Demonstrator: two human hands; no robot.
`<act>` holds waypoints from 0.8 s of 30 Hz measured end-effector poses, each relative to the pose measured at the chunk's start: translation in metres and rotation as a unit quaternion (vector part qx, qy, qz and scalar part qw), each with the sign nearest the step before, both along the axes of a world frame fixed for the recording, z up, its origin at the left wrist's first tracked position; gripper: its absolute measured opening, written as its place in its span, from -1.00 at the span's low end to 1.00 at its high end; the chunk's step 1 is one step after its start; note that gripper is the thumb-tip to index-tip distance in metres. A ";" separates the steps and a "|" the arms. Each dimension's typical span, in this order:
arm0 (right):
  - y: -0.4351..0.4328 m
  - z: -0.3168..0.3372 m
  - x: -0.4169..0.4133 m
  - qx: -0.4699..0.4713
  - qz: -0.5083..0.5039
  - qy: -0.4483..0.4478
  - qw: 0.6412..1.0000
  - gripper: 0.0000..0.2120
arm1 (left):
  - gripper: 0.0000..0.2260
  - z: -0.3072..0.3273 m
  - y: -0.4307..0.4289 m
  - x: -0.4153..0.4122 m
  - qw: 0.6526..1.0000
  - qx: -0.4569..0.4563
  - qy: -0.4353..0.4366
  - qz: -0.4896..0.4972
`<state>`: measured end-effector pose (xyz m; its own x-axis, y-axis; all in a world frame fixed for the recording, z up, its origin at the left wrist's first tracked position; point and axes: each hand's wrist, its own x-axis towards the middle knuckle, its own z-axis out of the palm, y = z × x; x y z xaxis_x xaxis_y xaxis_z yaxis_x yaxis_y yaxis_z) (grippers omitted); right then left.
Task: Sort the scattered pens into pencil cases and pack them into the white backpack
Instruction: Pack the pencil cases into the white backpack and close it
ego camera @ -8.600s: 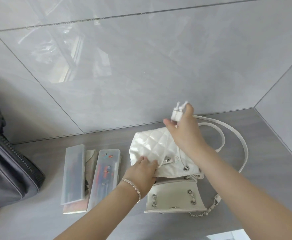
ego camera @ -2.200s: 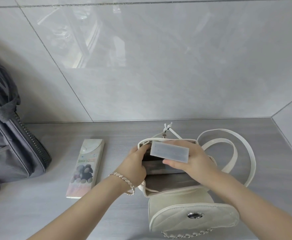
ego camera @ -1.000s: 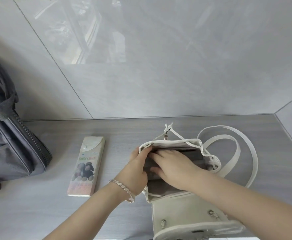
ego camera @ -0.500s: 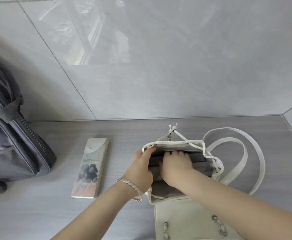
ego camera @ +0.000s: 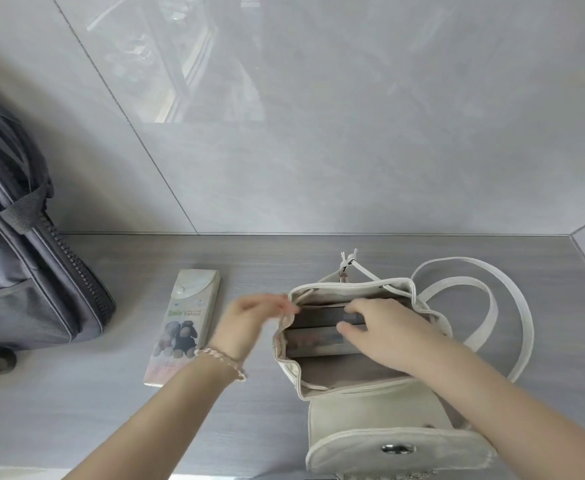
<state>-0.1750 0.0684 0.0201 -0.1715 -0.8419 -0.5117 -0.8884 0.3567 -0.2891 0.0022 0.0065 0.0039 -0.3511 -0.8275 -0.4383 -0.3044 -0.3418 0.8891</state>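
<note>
We list, at far left, a grey bag (ego camera: 24, 271) against the wall; next, a printed pencil case (ego camera: 183, 323) flat on the counter (ego camera: 111, 410); our left hand (ego camera: 246, 320), blurred, at the rim of the white backpack (ego camera: 363, 414), its grip not discernible; two translucent cases (ego camera: 315, 342) lying inside the open backpack; our right hand (ego camera: 388, 334) resting on them, fingers loose, grasping nothing; shoulder straps (ego camera: 491, 306) looped at right
</note>
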 end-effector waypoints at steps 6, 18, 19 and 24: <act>0.012 0.014 -0.016 -0.061 -0.096 -0.105 0.988 -0.68 | -0.37 -0.079 -0.024 0.063 0.829 -0.069 -0.555 -0.003; 0.025 0.007 -0.027 -0.159 -0.081 -0.118 0.977 -0.70 | -0.31 -0.014 -0.019 0.039 0.937 -0.244 -0.244 0.058; 0.023 0.007 -0.028 -0.162 -0.088 -0.130 0.974 -0.69 | -0.28 0.006 -0.015 0.032 0.934 -0.284 -0.216 0.006; 0.020 0.015 -0.039 -0.161 -0.139 -0.226 0.951 -0.62 | -0.29 0.070 0.009 0.010 0.824 -0.431 -0.241 -0.279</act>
